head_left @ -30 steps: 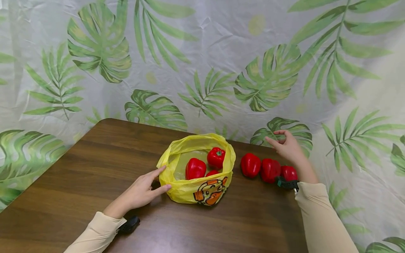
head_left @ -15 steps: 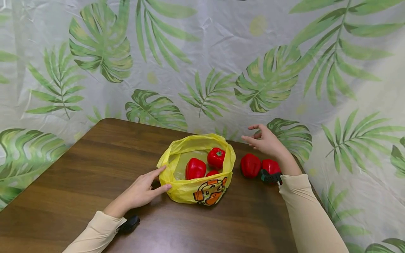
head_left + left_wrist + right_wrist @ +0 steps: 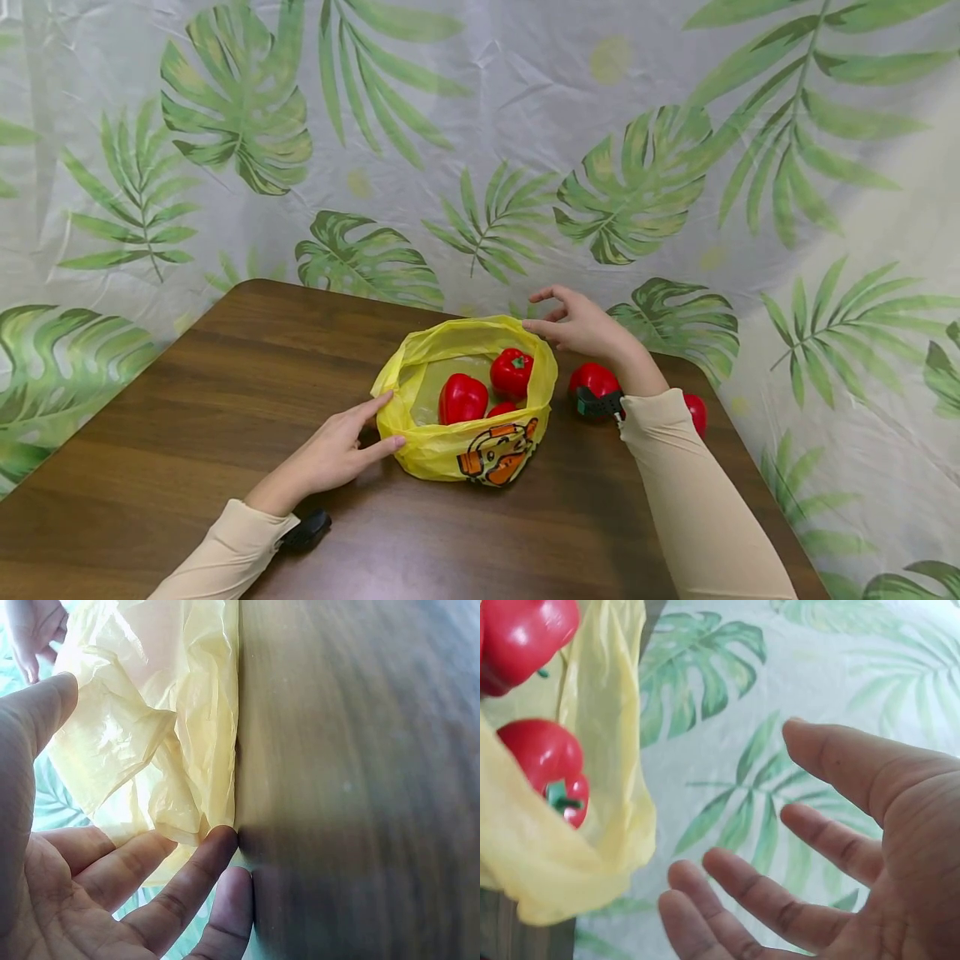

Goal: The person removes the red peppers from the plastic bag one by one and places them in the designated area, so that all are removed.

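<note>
A yellow plastic bag (image 3: 427,454) with an orange cartoon print stands with its mouth spread wide on the wooden table. Inside it lie red bell peppers (image 3: 462,399), one with a green stem (image 3: 564,796). My left hand (image 3: 330,454) rests against the bag's left side, fingers spread and fairly straight; in the left wrist view its fingertips (image 3: 222,838) touch the crumpled plastic. My right hand (image 3: 581,329) hovers at the bag's right rear rim, holding nothing. In the right wrist view, that hand (image 3: 832,870) shows loosely bent, separated fingers beside the bag.
To the right of the bag sits a red bell pepper (image 3: 592,379), partly behind the right wrist's strap. Another pepper (image 3: 696,414) shows past the right sleeve (image 3: 697,492). A leaf-patterned curtain (image 3: 495,125) hangs behind the wooden table (image 3: 187,400).
My right hand has moved left from above the row of peppers to the bag's right rear rim. My left hand and the bag have stayed in place.
</note>
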`<move>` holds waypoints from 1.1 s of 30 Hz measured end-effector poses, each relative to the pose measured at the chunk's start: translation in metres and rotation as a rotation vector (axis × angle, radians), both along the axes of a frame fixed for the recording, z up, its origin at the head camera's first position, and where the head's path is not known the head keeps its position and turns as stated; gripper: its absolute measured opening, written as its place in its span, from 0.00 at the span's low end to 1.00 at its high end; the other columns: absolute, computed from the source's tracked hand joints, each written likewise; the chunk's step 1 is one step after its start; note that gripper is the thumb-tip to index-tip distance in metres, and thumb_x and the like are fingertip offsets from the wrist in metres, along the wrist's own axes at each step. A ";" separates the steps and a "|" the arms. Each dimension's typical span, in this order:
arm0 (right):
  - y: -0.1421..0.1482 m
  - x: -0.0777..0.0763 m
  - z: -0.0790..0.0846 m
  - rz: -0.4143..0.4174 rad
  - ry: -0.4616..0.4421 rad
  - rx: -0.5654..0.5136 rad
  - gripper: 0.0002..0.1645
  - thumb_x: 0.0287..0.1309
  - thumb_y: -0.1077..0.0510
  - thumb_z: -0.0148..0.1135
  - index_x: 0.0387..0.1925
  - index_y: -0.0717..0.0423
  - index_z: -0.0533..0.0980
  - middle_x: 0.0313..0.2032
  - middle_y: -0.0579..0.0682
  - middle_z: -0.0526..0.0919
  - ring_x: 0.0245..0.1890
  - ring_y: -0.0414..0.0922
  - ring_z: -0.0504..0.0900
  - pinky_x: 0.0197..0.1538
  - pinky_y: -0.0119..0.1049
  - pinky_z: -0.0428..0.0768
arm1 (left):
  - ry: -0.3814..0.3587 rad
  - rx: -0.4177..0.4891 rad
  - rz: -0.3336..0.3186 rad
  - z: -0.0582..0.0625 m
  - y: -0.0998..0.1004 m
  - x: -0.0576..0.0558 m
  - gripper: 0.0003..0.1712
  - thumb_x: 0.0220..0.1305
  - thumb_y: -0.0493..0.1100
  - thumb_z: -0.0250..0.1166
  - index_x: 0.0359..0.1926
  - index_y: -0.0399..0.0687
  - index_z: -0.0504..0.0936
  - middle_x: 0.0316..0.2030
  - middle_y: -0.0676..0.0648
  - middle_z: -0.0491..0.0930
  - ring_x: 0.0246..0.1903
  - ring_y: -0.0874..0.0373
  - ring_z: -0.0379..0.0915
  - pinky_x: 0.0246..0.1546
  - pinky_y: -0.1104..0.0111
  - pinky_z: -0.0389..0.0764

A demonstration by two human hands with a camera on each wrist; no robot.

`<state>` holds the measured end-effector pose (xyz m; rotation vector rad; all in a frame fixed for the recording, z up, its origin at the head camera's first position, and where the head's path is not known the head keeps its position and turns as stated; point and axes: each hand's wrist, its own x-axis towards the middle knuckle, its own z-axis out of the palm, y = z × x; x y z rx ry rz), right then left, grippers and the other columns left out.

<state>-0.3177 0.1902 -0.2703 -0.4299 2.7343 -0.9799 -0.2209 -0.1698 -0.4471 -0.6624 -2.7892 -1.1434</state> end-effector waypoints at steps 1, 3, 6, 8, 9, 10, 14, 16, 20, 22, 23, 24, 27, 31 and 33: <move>-0.003 -0.001 0.001 0.014 -0.002 0.013 0.34 0.77 0.44 0.64 0.76 0.49 0.67 0.62 0.66 0.80 0.61 0.64 0.84 0.61 0.56 0.84 | 0.000 0.001 -0.001 0.000 0.000 0.000 0.46 0.76 0.61 0.66 0.82 0.39 0.64 0.68 0.36 0.81 0.63 0.44 0.81 0.52 0.55 0.87; -0.009 -0.002 0.001 0.042 -0.004 0.040 0.34 0.77 0.44 0.64 0.76 0.49 0.67 0.60 0.65 0.81 0.60 0.64 0.83 0.60 0.55 0.85 | -0.001 0.002 0.000 0.000 0.000 0.000 0.46 0.76 0.61 0.66 0.82 0.39 0.64 0.68 0.36 0.81 0.63 0.44 0.81 0.52 0.55 0.87; -0.017 -0.004 0.000 0.085 -0.014 0.071 0.34 0.77 0.45 0.64 0.76 0.51 0.67 0.54 0.63 0.84 0.58 0.64 0.83 0.60 0.55 0.85 | 0.004 -0.002 -0.001 0.000 0.000 -0.001 0.46 0.76 0.61 0.66 0.82 0.39 0.64 0.68 0.36 0.80 0.64 0.44 0.81 0.52 0.55 0.87; -0.022 -0.005 -0.001 0.110 -0.030 0.083 0.34 0.77 0.45 0.64 0.76 0.52 0.67 0.51 0.64 0.84 0.55 0.64 0.84 0.60 0.54 0.85 | 0.006 -0.004 -0.002 0.000 0.000 -0.001 0.46 0.76 0.61 0.66 0.82 0.39 0.64 0.68 0.37 0.81 0.63 0.44 0.81 0.51 0.56 0.86; -0.024 -0.005 -0.002 0.121 -0.042 0.086 0.34 0.77 0.46 0.64 0.76 0.53 0.67 0.51 0.64 0.85 0.55 0.64 0.84 0.60 0.54 0.85 | 0.007 -0.004 0.000 0.000 0.000 -0.001 0.46 0.76 0.61 0.66 0.82 0.39 0.64 0.68 0.37 0.81 0.63 0.44 0.81 0.51 0.56 0.86; -0.027 -0.006 -0.002 0.130 -0.055 0.090 0.35 0.77 0.46 0.64 0.76 0.53 0.67 0.52 0.65 0.85 0.55 0.64 0.85 0.61 0.54 0.85 | 0.007 -0.004 0.001 0.000 0.000 -0.001 0.46 0.76 0.61 0.66 0.82 0.39 0.65 0.68 0.37 0.81 0.63 0.44 0.81 0.51 0.56 0.86; -0.037 -0.009 -0.003 0.149 -0.106 0.114 0.36 0.77 0.45 0.64 0.77 0.51 0.66 0.57 0.66 0.83 0.56 0.64 0.85 0.60 0.53 0.85 | 0.004 0.000 0.004 0.000 0.000 -0.001 0.46 0.76 0.61 0.67 0.82 0.39 0.65 0.68 0.36 0.81 0.64 0.43 0.81 0.51 0.56 0.86; -0.042 -0.010 -0.003 0.156 -0.122 0.138 0.37 0.77 0.44 0.64 0.78 0.51 0.65 0.57 0.65 0.82 0.53 0.61 0.84 0.57 0.51 0.85 | 0.003 0.002 0.004 0.000 0.000 -0.001 0.46 0.75 0.61 0.67 0.82 0.39 0.65 0.68 0.36 0.80 0.64 0.43 0.80 0.52 0.55 0.86; -0.051 -0.013 -0.004 0.158 -0.164 0.183 0.38 0.76 0.43 0.65 0.78 0.50 0.65 0.60 0.62 0.79 0.47 0.56 0.80 0.50 0.47 0.83 | 0.001 -0.001 0.003 0.000 0.000 -0.001 0.46 0.76 0.61 0.66 0.82 0.39 0.64 0.68 0.36 0.81 0.64 0.43 0.81 0.52 0.55 0.86; -0.056 -0.014 -0.006 0.158 -0.202 0.199 0.38 0.76 0.43 0.64 0.78 0.49 0.65 0.65 0.61 0.75 0.48 0.54 0.80 0.48 0.45 0.82 | 0.002 -0.002 0.000 0.000 0.000 0.000 0.46 0.76 0.61 0.66 0.82 0.39 0.64 0.67 0.36 0.81 0.64 0.44 0.81 0.52 0.55 0.86; -0.058 -0.015 -0.007 0.160 -0.227 0.205 0.38 0.76 0.42 0.64 0.78 0.48 0.64 0.68 0.60 0.73 0.49 0.54 0.79 0.47 0.44 0.82 | 0.002 -0.002 -0.001 0.000 0.000 0.000 0.46 0.76 0.61 0.66 0.82 0.39 0.64 0.67 0.37 0.81 0.64 0.44 0.81 0.52 0.56 0.86; -0.060 -0.015 -0.007 0.162 -0.253 0.211 0.38 0.76 0.42 0.64 0.78 0.48 0.64 0.69 0.60 0.71 0.49 0.55 0.79 0.46 0.44 0.81 | 0.002 -0.003 -0.001 -0.001 0.000 -0.001 0.46 0.76 0.61 0.66 0.82 0.39 0.64 0.67 0.37 0.82 0.64 0.44 0.81 0.52 0.56 0.86; -0.067 -0.015 -0.008 0.181 -0.301 0.249 0.37 0.76 0.41 0.64 0.78 0.46 0.65 0.74 0.58 0.65 0.55 0.57 0.81 0.46 0.43 0.84 | 0.003 -0.001 -0.001 -0.001 0.000 -0.001 0.46 0.76 0.61 0.66 0.82 0.39 0.64 0.67 0.37 0.82 0.63 0.45 0.81 0.52 0.56 0.86; -0.076 -0.015 -0.009 0.216 -0.318 0.330 0.36 0.75 0.39 0.64 0.76 0.45 0.68 0.77 0.57 0.64 0.60 0.59 0.83 0.48 0.43 0.87 | 0.002 -0.001 0.002 -0.001 -0.001 -0.001 0.46 0.76 0.61 0.66 0.82 0.39 0.64 0.67 0.37 0.82 0.63 0.45 0.81 0.52 0.56 0.86; -0.080 -0.015 -0.010 0.228 -0.319 0.368 0.35 0.75 0.39 0.64 0.76 0.44 0.69 0.76 0.56 0.66 0.60 0.60 0.83 0.50 0.44 0.87 | 0.002 0.000 0.001 0.000 -0.001 0.000 0.47 0.76 0.61 0.66 0.82 0.39 0.64 0.67 0.37 0.81 0.64 0.44 0.81 0.52 0.56 0.86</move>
